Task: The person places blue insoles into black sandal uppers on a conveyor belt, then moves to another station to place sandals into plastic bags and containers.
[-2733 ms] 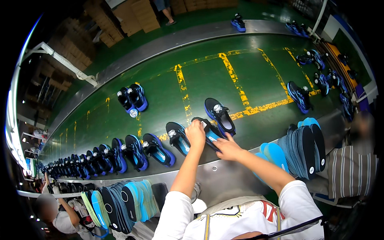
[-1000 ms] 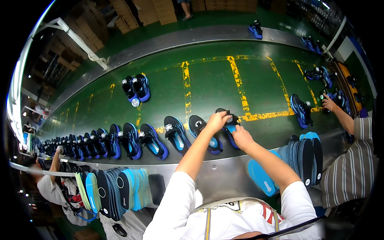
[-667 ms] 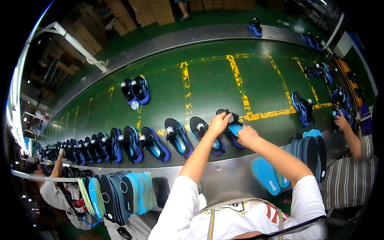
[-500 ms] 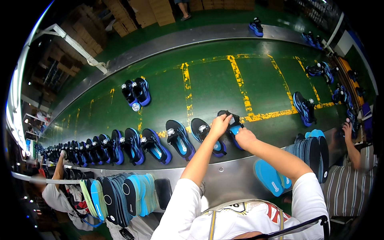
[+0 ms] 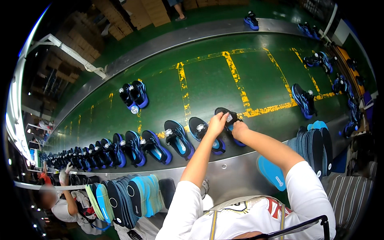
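Note:
A black sports shoe [image 5: 221, 110] with a blue-purple sole lies on the conveyor in front of me, its toe pointing away. My left hand [image 5: 218, 123] is closed in a pinch at the tongue of this shoe. Just to its right, my right hand [image 5: 240, 129] is closed over the shoe's opening; its fingertips are hidden inside. A sliver of bright blue insole [image 5: 230, 127] shows between the hands. Close beside my left hand stands another black shoe [image 5: 197, 124] with a blue insole in it, and left of that a similar shoe [image 5: 174, 130].
A long row of shoes [image 5: 134, 148] runs left along the near belt edge. Insole stacks stand at the left [image 5: 120, 200] and right [image 5: 306, 148]. A pair of shoes [image 5: 138, 94] sits farther out; a single shoe [image 5: 303, 101] lies right. A gloved co-worker [image 5: 66, 204] is at left.
My right hand has moved slightly up and left over the shoe opening, covering most of the blue insole. At the far right, a co-worker's hand has left the shoes.

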The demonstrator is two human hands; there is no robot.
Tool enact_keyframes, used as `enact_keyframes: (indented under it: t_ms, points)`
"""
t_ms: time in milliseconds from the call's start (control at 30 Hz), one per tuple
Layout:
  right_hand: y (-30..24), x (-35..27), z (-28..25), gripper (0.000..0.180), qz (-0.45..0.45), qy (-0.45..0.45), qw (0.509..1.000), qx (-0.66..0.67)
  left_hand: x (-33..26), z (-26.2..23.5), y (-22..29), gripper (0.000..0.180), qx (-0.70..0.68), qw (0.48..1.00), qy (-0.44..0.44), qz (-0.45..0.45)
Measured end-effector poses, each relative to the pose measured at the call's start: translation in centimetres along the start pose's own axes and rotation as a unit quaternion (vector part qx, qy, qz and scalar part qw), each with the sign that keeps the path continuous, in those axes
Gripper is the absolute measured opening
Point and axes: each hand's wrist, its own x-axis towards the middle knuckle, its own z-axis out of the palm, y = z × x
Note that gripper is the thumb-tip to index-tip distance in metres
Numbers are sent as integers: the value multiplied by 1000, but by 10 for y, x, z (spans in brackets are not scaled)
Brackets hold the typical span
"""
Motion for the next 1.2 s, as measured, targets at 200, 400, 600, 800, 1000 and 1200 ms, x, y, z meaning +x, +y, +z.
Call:
enact_keyframes:
  t_ms: [200,400,600,800,1000,1200]
  points:
    - [1,2,-10,32,-38,-101,991,-84,-1,2,-1,36,-1,1000,1,16]
    - [5,7,-6,31,-96,-108,982,-124,0,3,-3,34,24,1000,-8,10]
    - [17,12,3,27,-149,-44,984,-90,0,6,-3,33,15,1000,6,13]
    - [27,-29,-28,37,-231,-133,963,-36,1,6,-11,35,26,1000,18,-1]
    - [24,-55,-14,48,-155,-90,983,45,-9,15,22,37,226,955,138,132]
    - [20,-58,0,34,-162,-43,985,35,-15,17,13,37,364,911,7,193]
